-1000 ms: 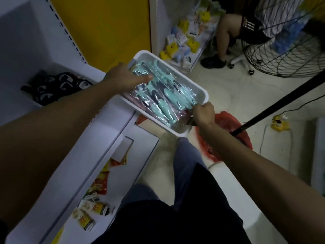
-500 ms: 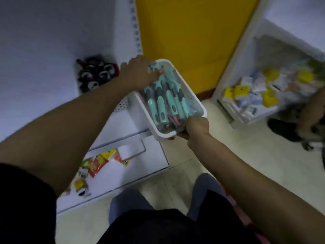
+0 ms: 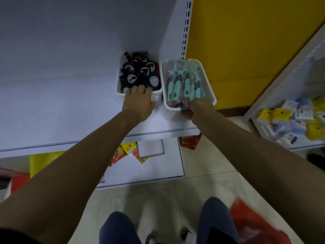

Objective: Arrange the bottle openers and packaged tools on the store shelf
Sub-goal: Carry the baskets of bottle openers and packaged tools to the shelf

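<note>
1. Location. Both baskets stand on the white shelf (image 3: 70, 103), side by side at its right end. The left basket (image 3: 157, 99) holds the black bottle openers (image 3: 139, 73). The right basket (image 3: 173, 112) holds the teal packaged tools (image 3: 184, 83) and sits just beside the slotted upright (image 3: 185, 27).
2. Left hand (image 3: 139, 101). Its fingers are hooked over the near rim of the left basket and dip in among the openers. I judge this as a steadying hold, so that basket does not slide while its neighbour is squared up.
3. Right hand (image 3: 197, 110). It is wrapped round the near end wall of the right basket. I judge it is seating that basket parallel to the other — a grip at the end wall gives control of the angle.
4. Not verifiable:
   - The fingertips of both hands are hidden, inside the left basket and behind the right basket's wall.
   - I cannot tell whether the two baskets touch.
   - I cannot tell whether the right basket's near end rests flat.
   - The pack print is blurred and unreadable.
   - Goods on the lower shelf (image 3: 149, 171) are partly covered by the forearms.
</note>
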Demonstrator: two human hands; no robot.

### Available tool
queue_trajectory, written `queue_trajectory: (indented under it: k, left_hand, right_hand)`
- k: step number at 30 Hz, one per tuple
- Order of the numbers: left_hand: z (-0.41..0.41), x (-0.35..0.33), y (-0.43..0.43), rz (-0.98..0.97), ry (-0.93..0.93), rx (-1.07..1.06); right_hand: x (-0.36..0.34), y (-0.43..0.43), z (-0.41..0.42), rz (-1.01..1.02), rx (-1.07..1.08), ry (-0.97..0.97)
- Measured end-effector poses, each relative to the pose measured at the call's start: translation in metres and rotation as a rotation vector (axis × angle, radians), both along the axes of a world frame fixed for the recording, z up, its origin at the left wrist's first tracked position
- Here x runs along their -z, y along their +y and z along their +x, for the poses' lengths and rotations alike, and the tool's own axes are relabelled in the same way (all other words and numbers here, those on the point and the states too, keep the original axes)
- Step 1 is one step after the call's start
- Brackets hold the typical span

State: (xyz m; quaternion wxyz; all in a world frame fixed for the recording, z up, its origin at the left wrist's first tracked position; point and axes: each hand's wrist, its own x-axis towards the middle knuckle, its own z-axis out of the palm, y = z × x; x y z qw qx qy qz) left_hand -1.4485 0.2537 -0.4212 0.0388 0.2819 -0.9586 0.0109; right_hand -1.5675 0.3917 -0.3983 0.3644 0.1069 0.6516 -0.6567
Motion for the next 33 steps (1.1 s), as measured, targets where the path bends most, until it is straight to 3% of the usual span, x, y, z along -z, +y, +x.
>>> queue_trajectory:
  k: [9, 14, 19, 24, 26, 29, 31, 33]
  left_hand:
    - [0.012, 0.033, -0.023, -0.103, 0.207, -0.095]
    - [0.023, 0.051, -0.039, -0.143, 0.373, -0.099]
    - [0.032, 0.053, -0.048, -0.170, 0.323, -0.017]
    - [0.035, 0.042, -0.057, -0.041, 0.244, -0.036]
    - [0.036, 0.039, -0.058, -0.036, 0.216, -0.041]
    - [0.037, 0.041, -0.056, -0.053, 0.221, -0.056]
    - [0.036, 0.048, -0.056, -0.104, 0.252, -0.053]
    - [0.036, 0.053, -0.056, -0.178, 0.325, -0.038]
  right_hand:
    - [0.009, -0.049, -0.003, -0.009, -0.110, 0.074]
    - [0.033, -0.066, -0.001, 0.004, -0.125, 0.220]
    - [0.054, -0.072, 0.011, -0.089, -0.092, 0.361]
    - [0.070, -0.072, 0.026, -0.132, -0.175, 0.373]
    - [0.083, -0.058, 0.032, -0.044, -0.242, 0.574]
    - [0.095, -0.038, 0.046, 0.069, -0.313, 1.144]
    - [0.094, -0.041, 0.055, -0.017, -0.318, 1.480]
    - [0.085, -0.070, 0.060, -0.116, -0.371, 1.685]
